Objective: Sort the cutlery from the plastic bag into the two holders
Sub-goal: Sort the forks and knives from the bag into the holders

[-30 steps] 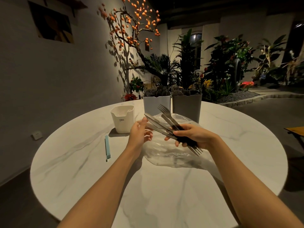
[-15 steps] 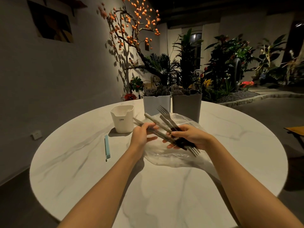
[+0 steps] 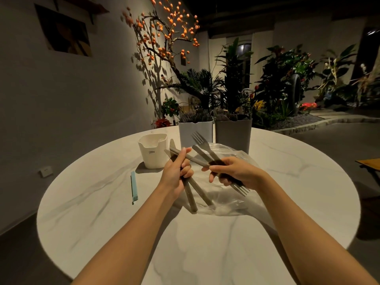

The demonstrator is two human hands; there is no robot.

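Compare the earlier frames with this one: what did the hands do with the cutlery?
The left hand, which first only touched the bundle, has taken two knives out of it into its own grip and swung them leftward, handles pointing down. The right hand keeps its grip on the forks. The plastic bag, white cup and two holders have not moved.

A pale blue pen lies on the round marble table, potted plants behind.

2 bare forearms, no sleeves, left hand, right hand.
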